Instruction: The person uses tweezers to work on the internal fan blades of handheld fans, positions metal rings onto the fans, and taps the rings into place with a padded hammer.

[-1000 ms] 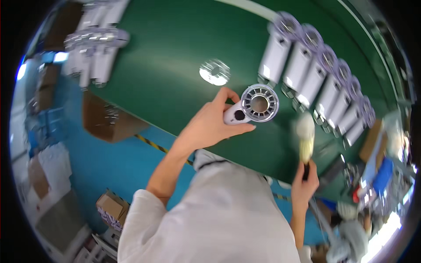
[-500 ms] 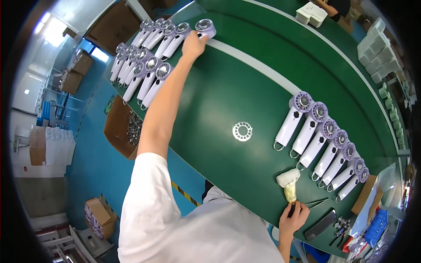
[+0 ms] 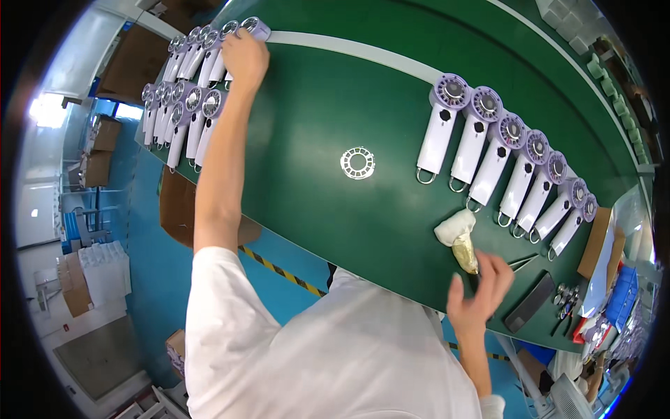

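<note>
My left hand [image 3: 246,61] reaches to the far left, closed on a lilac-and-white handheld fan [image 3: 255,28] at the end of a back row of such fans. The hand covers most of that fan's handle. At the lower right, my right hand [image 3: 480,297] is slightly blurred, its thumb and fingers apart. Just beyond its fingertips lies a tool wrapped in white cloth and yellowish tape [image 3: 463,255]. Tweezers [image 3: 525,261] lie to the right of the hand. A flat white slotted ring [image 3: 357,163] rests alone on the green table.
Several handheld fans [image 3: 438,136] lie in a slanting row on the right. More fans [image 3: 209,105] stand grouped at the left edge. A dark flat slab [image 3: 530,302], pliers [image 3: 564,318] and a blue bin [image 3: 623,299] sit at the right. A cardboard box [image 3: 178,209] is below the left edge.
My left hand has carried its fan left to the end of the back row. My right hand has let go of the wrapped tool's dark end and opened. The view has shifted.
</note>
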`<action>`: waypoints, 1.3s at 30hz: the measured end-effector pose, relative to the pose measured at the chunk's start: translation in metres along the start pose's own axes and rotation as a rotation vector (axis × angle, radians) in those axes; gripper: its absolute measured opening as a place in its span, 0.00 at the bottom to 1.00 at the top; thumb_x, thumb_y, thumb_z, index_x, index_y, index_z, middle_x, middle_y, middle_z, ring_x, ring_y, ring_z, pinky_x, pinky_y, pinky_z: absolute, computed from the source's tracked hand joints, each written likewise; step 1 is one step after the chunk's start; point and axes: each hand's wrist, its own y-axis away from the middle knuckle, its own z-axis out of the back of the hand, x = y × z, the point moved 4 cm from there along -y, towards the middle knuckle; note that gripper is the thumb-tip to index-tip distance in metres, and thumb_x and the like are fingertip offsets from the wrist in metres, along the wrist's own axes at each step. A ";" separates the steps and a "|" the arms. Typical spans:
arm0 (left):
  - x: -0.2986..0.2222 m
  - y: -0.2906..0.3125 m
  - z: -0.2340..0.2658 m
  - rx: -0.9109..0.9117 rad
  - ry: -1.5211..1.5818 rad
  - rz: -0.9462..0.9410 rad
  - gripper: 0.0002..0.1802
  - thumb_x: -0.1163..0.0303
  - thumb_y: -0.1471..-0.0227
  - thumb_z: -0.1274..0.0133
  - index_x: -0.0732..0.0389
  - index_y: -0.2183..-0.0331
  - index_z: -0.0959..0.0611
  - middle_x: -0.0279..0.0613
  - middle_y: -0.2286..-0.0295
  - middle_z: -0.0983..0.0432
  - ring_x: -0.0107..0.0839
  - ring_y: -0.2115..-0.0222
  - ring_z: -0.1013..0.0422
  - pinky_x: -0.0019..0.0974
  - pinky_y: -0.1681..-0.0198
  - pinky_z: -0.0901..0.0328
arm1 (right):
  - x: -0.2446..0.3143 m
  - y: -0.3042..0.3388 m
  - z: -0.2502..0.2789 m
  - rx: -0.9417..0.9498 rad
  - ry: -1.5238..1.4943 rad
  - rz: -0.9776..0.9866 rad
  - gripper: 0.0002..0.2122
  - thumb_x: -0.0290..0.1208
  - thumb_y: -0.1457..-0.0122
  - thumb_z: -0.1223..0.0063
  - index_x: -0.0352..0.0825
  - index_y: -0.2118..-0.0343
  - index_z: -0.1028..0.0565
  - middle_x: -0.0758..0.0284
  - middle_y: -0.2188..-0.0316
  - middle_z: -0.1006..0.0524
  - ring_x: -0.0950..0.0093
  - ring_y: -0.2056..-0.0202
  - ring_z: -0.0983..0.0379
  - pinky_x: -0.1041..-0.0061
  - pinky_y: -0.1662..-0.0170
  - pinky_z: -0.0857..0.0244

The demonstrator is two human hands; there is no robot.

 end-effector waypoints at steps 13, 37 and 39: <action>-0.254 0.078 0.112 1.001 0.960 -0.074 0.53 0.24 0.51 0.59 0.74 0.63 0.18 0.64 0.64 0.22 0.55 0.58 0.25 0.48 0.53 0.31 | 0.085 -0.028 -0.143 0.374 -0.001 0.560 0.10 0.29 0.47 0.48 0.31 0.63 0.24 0.59 0.55 0.29 0.64 0.55 0.33 0.68 0.53 0.36; -0.193 0.165 0.266 1.252 1.648 0.415 0.26 0.56 0.49 0.35 0.66 0.61 0.28 0.37 0.77 0.24 0.22 0.83 0.29 0.28 0.79 0.34 | 0.010 -0.057 0.016 -0.122 -0.836 -0.276 0.11 0.14 0.41 0.46 0.23 0.55 0.26 0.61 0.61 0.23 0.76 0.62 0.23 0.79 0.56 0.29; -0.193 0.174 0.272 1.266 1.663 0.440 0.26 0.55 0.49 0.36 0.66 0.61 0.27 0.36 0.77 0.24 0.22 0.83 0.29 0.28 0.79 0.34 | 0.009 -0.062 0.019 -0.121 -0.855 -0.276 0.11 0.14 0.40 0.46 0.22 0.55 0.27 0.61 0.62 0.22 0.76 0.62 0.23 0.78 0.55 0.29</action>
